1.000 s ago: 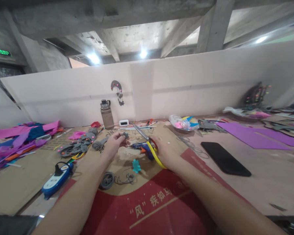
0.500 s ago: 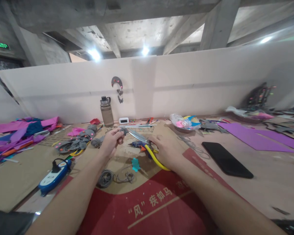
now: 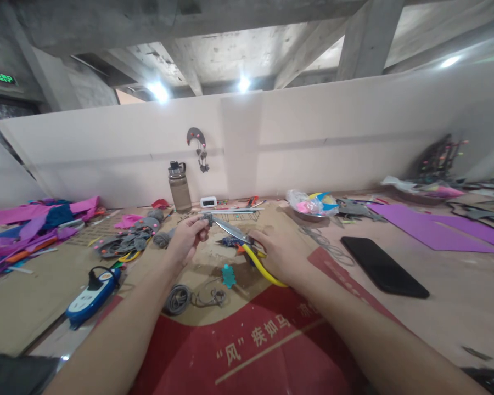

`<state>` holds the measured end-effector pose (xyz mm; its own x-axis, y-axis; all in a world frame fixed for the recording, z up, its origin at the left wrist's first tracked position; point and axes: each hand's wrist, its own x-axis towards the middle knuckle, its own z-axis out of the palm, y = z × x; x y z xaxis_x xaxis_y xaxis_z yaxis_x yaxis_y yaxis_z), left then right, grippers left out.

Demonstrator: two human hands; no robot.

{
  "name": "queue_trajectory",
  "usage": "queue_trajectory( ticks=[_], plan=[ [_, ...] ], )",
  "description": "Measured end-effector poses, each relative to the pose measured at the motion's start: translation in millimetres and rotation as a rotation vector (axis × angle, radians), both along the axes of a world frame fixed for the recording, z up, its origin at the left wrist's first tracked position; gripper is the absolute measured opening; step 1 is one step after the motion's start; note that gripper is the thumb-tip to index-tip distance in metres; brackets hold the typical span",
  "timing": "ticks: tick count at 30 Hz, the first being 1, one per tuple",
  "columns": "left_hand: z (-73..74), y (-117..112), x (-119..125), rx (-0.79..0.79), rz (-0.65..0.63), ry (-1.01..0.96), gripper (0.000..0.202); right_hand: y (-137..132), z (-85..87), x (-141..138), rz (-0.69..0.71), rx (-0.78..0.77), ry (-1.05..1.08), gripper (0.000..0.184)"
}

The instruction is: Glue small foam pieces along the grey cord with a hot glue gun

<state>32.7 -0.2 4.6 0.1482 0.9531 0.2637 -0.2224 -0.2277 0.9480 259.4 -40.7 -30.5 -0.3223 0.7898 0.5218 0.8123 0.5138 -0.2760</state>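
Note:
Pinched between the fingertips of my left hand (image 3: 189, 235) is a small grey felt piece (image 3: 208, 219). My right hand (image 3: 278, 255) is closed round the yellow-handled scissors (image 3: 260, 267), whose metal blades point left with their tips right at the felt piece. Whether the blades touch it, I cannot tell. Below the scissors, a dark blue glue gun (image 3: 229, 241) lies partly hidden by them. Nearer to me on the cardboard are a teal cut-out (image 3: 228, 276) and a coil of grey cord (image 3: 178, 299).
A phone (image 3: 383, 267) lies at the right, near purple sheets (image 3: 407, 222). To the left are a power strip (image 3: 91, 299) and grey felt scraps (image 3: 127, 241). Along the back stand a water bottle (image 3: 179, 189), a small white clock (image 3: 208, 202) and a bowl with plastic bags (image 3: 310, 206).
The scissors' tips have come slightly left, closer to the grey felt piece. Both hands have otherwise barely moved, and the view has shifted a little.

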Motion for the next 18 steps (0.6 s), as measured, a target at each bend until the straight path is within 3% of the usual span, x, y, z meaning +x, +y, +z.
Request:
queue_trajectory(
  ticks=[11,18],
  plan=[
    [-1.8,1.7,-1.9,-0.017,-0.045,-0.043,0.013,0.0,-0.9,-1.2,0.057,0.026,0.066,0.033],
    [-1.1,1.6,-1.0,-0.110,-0.087,-0.158,0.014,-2.6,1.1,-2.8,0.069,0.012,0.085,0.026]
  ],
)
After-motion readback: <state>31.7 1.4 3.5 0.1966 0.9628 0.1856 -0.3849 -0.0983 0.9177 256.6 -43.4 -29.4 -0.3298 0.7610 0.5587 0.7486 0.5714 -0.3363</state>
